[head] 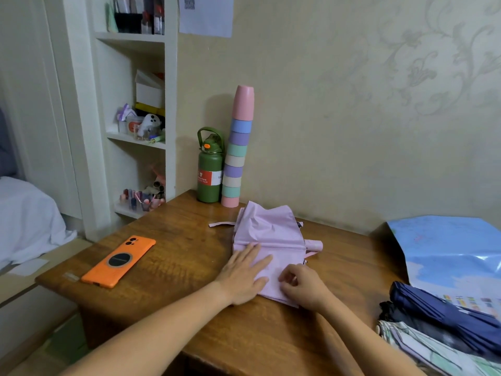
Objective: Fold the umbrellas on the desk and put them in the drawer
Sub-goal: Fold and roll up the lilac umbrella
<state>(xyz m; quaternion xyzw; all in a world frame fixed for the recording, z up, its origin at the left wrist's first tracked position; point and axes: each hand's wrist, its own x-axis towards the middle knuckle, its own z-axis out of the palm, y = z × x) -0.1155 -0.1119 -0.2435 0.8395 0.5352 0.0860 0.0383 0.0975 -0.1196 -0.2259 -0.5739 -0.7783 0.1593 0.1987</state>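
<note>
Right hand (303, 287) pinching pink umbrella (271, 237), wooden desk (176, 256)

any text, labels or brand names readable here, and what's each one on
None can be read in full.
Green bottle: red and white label with print, only "V" at its edge legible; the rest too blurred.
Paper on the wall: dark code-like block at its top, too small.
Blue poster: small coloured marks near its lower part, blurred.
Orange phone: no lettering shows.
</note>
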